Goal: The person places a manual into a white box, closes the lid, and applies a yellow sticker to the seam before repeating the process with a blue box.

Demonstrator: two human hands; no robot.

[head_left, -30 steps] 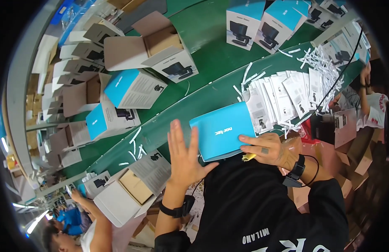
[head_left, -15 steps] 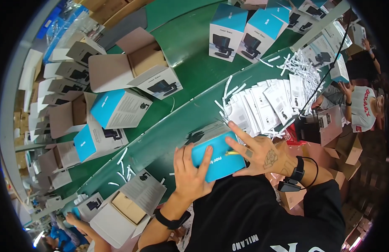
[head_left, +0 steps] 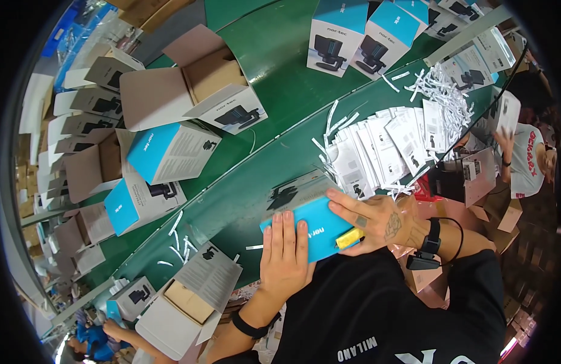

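Note:
A closed carton (head_left: 320, 222) with a blue face and a grey printed side lies on the green bench right in front of me. My left hand (head_left: 285, 262) rests flat on the blue face, its fingers stretched side by side. At the carton's right end, my right hand (head_left: 377, 225) lays its fingertips on the blue face. A small yellow object (head_left: 349, 238) sits under the curled fingers of that hand, against the carton; its exact kind cannot be made out. Dark bands circle both wrists, and a cable runs from the right one.
Overlapping white leaflets (head_left: 377, 148) lie beyond my right hand, beside shredded paper strips (head_left: 441, 100). Open cartons (head_left: 223, 76) and closed blue-topped cartons (head_left: 335, 42) stand across the green bench (head_left: 274, 79). One open carton (head_left: 180, 306) is at lower left. Other people work at right and lower left.
My left hand has flattened, its fingers now together on the blue face. The right hand has turned slightly, so more of the yellow object shows. The carton stays in nearly the same place.

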